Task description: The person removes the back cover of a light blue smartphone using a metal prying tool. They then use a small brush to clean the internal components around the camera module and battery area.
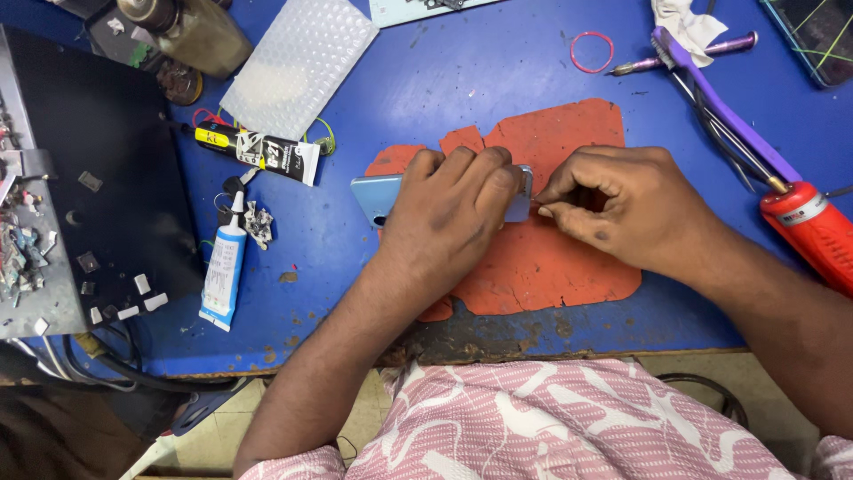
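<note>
Repair workshop; glue tubes (pixel 224 274), soldering iron (pixel 813 231)

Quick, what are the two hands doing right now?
Left hand: closed over the light blue phone, pressing it on the red mat.
Right hand: fingers pinched at the phone's edge; what they hold cannot be told.

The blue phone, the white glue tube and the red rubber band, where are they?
blue phone (pixel 371 192): head view, on its bare left end, beside the left hand (pixel 453 213).
white glue tube (pixel 222 271): head view, on the middle of its body.
red rubber band (pixel 575 53): head view, on the ring's left edge.
</note>
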